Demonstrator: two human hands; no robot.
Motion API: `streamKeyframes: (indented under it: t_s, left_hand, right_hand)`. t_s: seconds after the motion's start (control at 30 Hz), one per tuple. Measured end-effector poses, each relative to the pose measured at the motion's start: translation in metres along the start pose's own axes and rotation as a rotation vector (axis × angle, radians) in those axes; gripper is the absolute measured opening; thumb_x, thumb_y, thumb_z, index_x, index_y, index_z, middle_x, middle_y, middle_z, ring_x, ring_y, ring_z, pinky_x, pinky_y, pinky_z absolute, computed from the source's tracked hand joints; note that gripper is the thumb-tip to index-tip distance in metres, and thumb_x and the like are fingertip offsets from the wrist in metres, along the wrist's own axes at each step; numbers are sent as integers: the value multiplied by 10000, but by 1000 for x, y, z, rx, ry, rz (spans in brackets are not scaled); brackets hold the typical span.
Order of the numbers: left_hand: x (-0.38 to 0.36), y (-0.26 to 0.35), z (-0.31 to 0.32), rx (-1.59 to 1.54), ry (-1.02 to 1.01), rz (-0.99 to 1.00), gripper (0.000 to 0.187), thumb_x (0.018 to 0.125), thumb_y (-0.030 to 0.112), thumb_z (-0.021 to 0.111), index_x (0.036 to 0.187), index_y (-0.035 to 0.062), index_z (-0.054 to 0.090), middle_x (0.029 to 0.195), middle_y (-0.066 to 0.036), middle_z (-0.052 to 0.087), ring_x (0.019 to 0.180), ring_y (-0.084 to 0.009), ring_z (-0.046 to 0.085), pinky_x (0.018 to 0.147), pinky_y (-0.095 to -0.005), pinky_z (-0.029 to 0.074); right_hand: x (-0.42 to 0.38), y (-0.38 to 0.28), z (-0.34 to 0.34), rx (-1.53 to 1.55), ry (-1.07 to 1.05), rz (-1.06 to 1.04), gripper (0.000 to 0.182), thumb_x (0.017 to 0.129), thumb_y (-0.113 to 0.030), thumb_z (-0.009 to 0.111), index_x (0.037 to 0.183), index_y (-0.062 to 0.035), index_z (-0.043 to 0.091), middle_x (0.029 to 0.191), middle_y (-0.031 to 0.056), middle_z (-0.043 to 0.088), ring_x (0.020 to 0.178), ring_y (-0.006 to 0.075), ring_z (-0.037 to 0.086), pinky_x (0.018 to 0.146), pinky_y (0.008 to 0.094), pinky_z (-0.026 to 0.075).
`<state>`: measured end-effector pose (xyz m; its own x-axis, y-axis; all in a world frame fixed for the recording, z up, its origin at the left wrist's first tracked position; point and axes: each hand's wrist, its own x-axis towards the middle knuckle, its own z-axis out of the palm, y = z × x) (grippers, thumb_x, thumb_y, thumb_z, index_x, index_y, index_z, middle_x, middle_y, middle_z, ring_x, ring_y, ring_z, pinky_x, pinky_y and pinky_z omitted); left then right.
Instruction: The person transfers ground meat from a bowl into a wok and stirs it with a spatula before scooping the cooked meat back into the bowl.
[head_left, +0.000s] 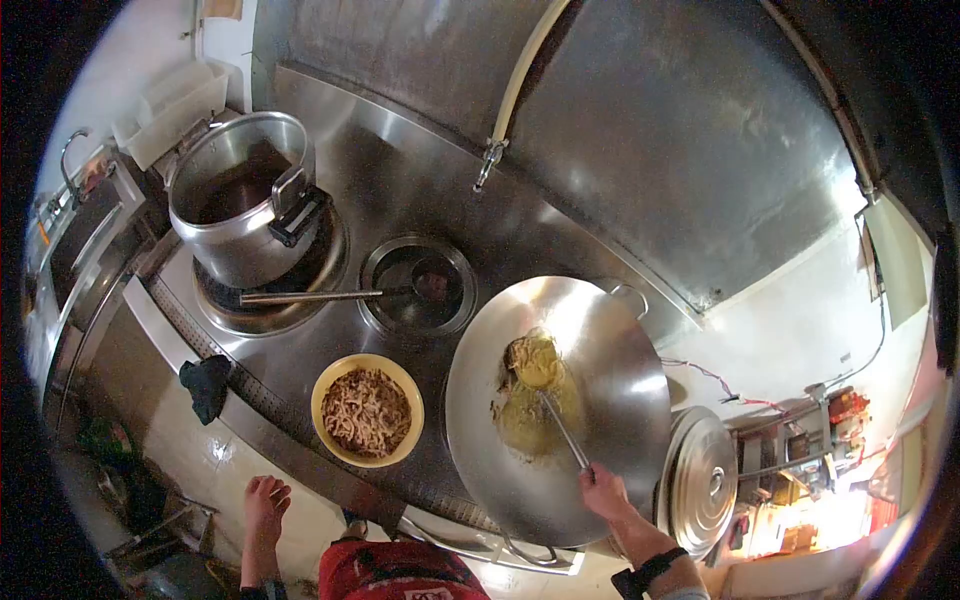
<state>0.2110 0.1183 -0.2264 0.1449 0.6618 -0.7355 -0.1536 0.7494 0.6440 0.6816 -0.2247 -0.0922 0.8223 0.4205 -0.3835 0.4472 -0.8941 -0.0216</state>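
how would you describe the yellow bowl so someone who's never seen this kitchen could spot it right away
Start at the long steel cooking counter and find the big wok, which the right hand stirs with a ladle. Just left of the wok, near the counter's front edge, sits the yellow bowl heaped with brown noodle-like strands. It is the only brightly coloured vessel among bare metal ones.

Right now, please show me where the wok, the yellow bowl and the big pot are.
wok (610, 340): head view, on the bare metal of its inner wall.
yellow bowl (327, 380): head view, on its left rim.
big pot (225, 235): head view, on its outer side wall.
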Motion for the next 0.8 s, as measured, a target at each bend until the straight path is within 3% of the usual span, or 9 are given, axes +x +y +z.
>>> streamKeyframes:
  t_s: [0.13,0.3,0.37,0.4,0.47,0.53,0.67,0.73,0.8]
  left_hand:
    - [-8,-3,5,-32,28,-15,95,917,210,568,903,132,514,836,-24,590,780,-176,619,651,-306,486]
    - [-12,-12,13,-65,11,-37,96,916,190,576,898,123,509,852,-27,589,778,-176,618,640,-305,485]
    - [22,-52,-13,-9,-71,86,99,919,196,573,901,123,509,855,-26,589,778,-175,618,646,-306,485]
    - [39,-70,-25,50,-148,215,102,921,202,570,904,123,509,859,-26,588,778,-175,618,651,-306,485]
    - [52,-80,-31,40,-172,210,105,924,207,564,908,121,507,860,-26,588,781,-173,618,657,-306,483]
    - [55,-85,-33,33,-197,206,108,927,212,559,912,120,506,861,-25,588,784,-172,618,663,-306,481]
    - [40,-76,-23,65,-159,227,110,932,219,551,920,118,507,865,-28,589,794,-172,618,673,-303,477]
    - [39,-77,-26,62,-121,225,107,930,215,552,922,119,507,865,-30,588,795,-174,618,673,-303,477]
    - [48,-82,-39,86,-185,185,102,921,203,563,929,115,512,873,-40,597,805,-181,622,683,-308,487]
  right_hand:
    - [22,-14,-57,-39,-27,-9,330,931,-348,514,1067,-64,613,945,241,655,885,444,627,768,512,498]
    - [34,-12,-113,-186,17,-235,338,932,-345,523,1063,-53,629,955,232,659,959,413,622,824,490,482]
    - [41,-9,-119,-274,73,-348,339,936,-339,516,1029,-35,632,883,224,663,849,386,654,765,477,496]
    - [39,-20,-127,-174,38,-225,308,899,-282,528,986,-11,644,926,241,655,850,409,651,766,500,506]
    - [43,-30,-138,-81,6,-103,277,861,-226,540,943,12,656,968,258,647,850,432,648,767,524,516]
    - [50,-30,-149,-208,-67,-180,342,937,-322,490,945,-5,619,716,197,634,609,325,642,632,434,502]
    - [57,-34,-165,-267,-160,-189,332,931,-312,494,951,-4,618,694,188,625,587,303,634,599,422,499]
    - [63,-24,-168,-289,-38,-457,328,920,-304,505,948,3,617,666,178,612,561,289,621,567,417,495]
    - [69,-28,-172,-261,-76,-324,331,911,-307,515,948,4,622,655,173,610,556,279,621,562,409,495]
